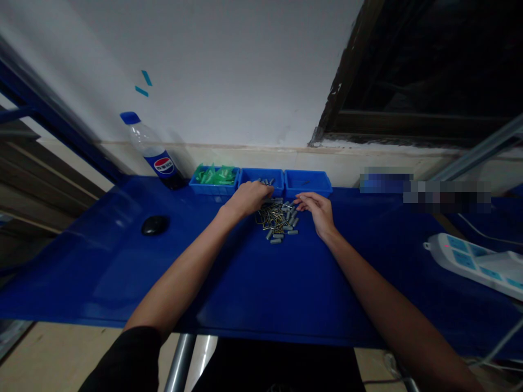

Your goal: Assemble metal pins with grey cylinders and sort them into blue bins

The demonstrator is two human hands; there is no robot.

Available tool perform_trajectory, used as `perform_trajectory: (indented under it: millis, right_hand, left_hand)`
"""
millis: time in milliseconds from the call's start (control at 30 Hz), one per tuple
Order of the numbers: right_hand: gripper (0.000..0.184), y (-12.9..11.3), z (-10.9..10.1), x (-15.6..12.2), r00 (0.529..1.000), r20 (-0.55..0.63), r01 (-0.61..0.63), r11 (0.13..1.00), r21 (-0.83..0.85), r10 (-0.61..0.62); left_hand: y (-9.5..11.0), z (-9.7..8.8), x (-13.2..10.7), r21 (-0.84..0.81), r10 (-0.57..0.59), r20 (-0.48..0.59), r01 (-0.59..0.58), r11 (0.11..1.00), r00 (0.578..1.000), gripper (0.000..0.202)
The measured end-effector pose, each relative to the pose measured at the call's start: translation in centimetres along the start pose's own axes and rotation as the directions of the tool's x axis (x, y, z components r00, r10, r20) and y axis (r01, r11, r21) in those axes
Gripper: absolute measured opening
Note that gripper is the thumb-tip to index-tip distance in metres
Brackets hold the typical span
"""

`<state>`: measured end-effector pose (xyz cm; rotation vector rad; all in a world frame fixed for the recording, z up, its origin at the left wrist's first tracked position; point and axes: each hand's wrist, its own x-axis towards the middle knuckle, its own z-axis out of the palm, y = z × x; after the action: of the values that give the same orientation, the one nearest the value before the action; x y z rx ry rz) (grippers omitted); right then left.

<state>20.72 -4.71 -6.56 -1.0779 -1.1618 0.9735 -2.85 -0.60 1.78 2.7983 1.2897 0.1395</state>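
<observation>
hands: left hand (249,197) curled, right hand (316,211) loosely spread | pile of small parts (278,220) between them, touching both

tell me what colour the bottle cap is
Blue, on the bottle cap at the table's left rear; head view shows it.

Glossy blue table (122,272), plastic blue bins (307,184), brassy and grey metal-looking small parts (279,220).

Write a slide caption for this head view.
Both hands rest at a pile of small parts before three blue bins.
</observation>
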Motion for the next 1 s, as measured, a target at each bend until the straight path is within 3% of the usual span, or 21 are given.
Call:
perform_trajectory:
  millis: [167, 267, 367, 667, 833, 1000]
  right_hand:
    - [0.024, 0.0, 0.0, 0.1, 1.0, 0.01, 0.0, 1.0, -0.006, 0.0]
    - [0.026, 0.0, 0.0, 0.1, 1.0, 0.007, -0.003, 1.0, -0.013, 0.003]
    - [0.028, -0.1, 0.1, 0.0, 1.0, 0.009, -0.001, 1.0, -0.019, 0.001]
    - [0.026, -0.6, 0.5, -0.5, 0.996, 0.068, 0.063, 0.998, -0.018, -0.062]
    - [0.028, -0.7, 0.6, -0.5, 0.995, 0.076, 0.064, 0.998, -0.022, -0.062]
    - [0.027, -0.7, 0.5, -0.4, 0.996, 0.079, 0.053, 0.998, -0.023, -0.051]
  left_hand:
    - [-1.1, 0.3, 0.3, -0.277, 0.074, -0.133, -0.109, 0.955, 0.988, 0.016]
    - [-1.6, 0.8, 0.5, -0.51, 0.084, -0.195, -0.174, 0.842, 0.977, 0.013]
    - [-1.6, 1.0, 0.6, -0.641, 0.075, -0.239, -0.215, 0.737, 0.968, 0.012]
    - [-1.2, 0.1, 0.3, -0.778, 0.056, -0.168, -0.167, 0.606, 0.984, 0.021]
    - [-2.0, 1.2, 0.8, -0.797, -0.124, -0.218, -0.103, 0.596, 0.968, 0.022]
    - [-2.9, 2.3, 1.2, -0.721, -0.381, -0.341, 0.021, 0.693, 0.86, 0.017]
